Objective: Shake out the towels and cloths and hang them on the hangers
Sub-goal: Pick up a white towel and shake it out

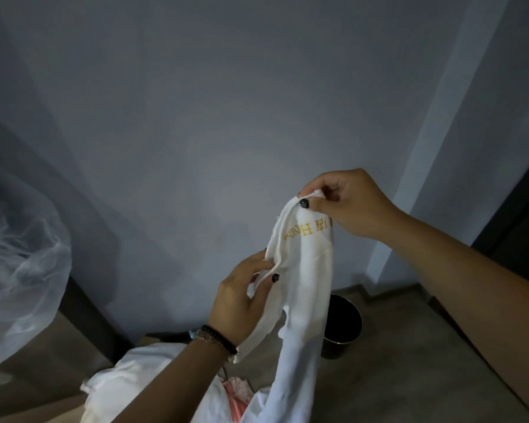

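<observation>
A white towel (306, 288) with yellow embroidered lettering hangs lengthwise in front of me. My right hand (348, 203) pinches its top edge between thumb and fingers, raised at the centre right. Lower down, my left hand (242, 300) holds a fold along the towel's left edge, thumb on the cloth. The towel's bottom end trails down toward a heap of white cloths (135, 383) with a pink patterned cloth (237, 398) among them. No hanger is in view.
A dark round bin (345, 328) stands on the floor by the wall, behind the towel. A clear plastic bag (19, 257) bulges at the left. A plain grey wall fills the view ahead, with a dark door edge (519, 209) at the right.
</observation>
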A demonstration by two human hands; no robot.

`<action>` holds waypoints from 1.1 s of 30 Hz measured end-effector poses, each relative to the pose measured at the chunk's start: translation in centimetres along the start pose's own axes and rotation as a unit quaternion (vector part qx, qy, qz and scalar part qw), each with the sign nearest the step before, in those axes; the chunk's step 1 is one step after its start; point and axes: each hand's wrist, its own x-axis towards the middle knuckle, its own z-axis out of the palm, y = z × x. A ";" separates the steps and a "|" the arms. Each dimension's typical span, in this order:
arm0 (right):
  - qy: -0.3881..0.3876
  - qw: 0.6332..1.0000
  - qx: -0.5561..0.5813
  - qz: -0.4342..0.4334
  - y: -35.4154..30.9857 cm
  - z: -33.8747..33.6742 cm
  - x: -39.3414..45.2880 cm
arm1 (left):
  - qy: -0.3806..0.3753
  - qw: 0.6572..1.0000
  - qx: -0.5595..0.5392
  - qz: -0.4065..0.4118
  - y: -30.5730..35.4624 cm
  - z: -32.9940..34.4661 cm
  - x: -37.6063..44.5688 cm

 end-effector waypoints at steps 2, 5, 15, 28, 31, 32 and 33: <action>0.001 1.000 0.009 0.003 0.0 0.1 0.1 | 0.017 0.999 -0.007 -0.032 -0.1 0.0 -0.3; 0.007 1.000 0.030 0.006 0.2 0.1 0.2 | -0.071 0.984 0.012 -0.163 -0.9 -0.7 -0.3; 0.073 0.996 0.008 0.045 1.9 -2.0 0.8 | -0.112 0.960 0.068 -0.248 -3.5 -4.4 2.3; 0.157 0.984 0.011 0.087 2.4 -2.5 0.5 | -0.045 0.960 0.271 0.059 -1.3 -11.2 7.4; 0.165 0.984 0.009 0.073 1.4 -2.2 0.6 | -0.041 0.963 0.258 0.075 -1.1 -11.8 7.2; 0.165 0.984 0.011 0.067 1.1 -2.1 0.6 | -0.042 0.962 0.257 0.081 -1.2 -12.1 7.1; 0.163 0.984 0.015 0.062 0.7 -1.9 0.5 | -0.046 0.961 0.260 0.085 -1.4 -12.3 7.1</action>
